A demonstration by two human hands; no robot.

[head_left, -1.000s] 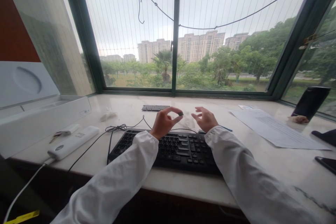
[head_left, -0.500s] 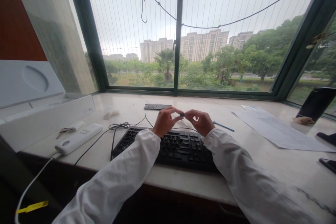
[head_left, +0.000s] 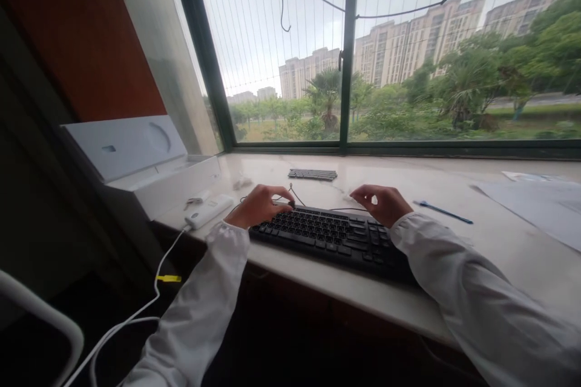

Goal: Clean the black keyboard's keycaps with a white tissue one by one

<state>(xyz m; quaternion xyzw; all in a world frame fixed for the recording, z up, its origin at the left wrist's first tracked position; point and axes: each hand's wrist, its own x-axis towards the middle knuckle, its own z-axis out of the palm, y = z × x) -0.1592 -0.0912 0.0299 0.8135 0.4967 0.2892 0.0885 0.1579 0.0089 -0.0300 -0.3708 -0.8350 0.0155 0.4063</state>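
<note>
A black keyboard [head_left: 327, 233] lies along the near edge of the white counter, many of its square key positions looking bare. Over its back left corner, my left hand [head_left: 261, 207] pinches a small black keycap [head_left: 291, 203] between thumb and forefinger. My right hand [head_left: 384, 202] is closed in a pinch above the back right part of the keyboard. A whitish bit [head_left: 347, 198] shows at its fingertips, too small to tell whether it is held. Beyond the hands, dark keycaps [head_left: 313, 175] lie together in rows.
To the right are a blue pen [head_left: 445, 211] and paper sheets [head_left: 535, 205]. A white power bank [head_left: 211, 210] with a cable, keys [head_left: 196, 200] and an open white box [head_left: 181, 184] stand left. A crumpled whitish scrap [head_left: 242, 182] lies behind; a window frame [head_left: 281, 147] bounds the counter.
My hands have come apart from around the small black piece. It stays in my left hand, lowered to the keyboard's left, while my right hand is farther right. The view has turned left.
</note>
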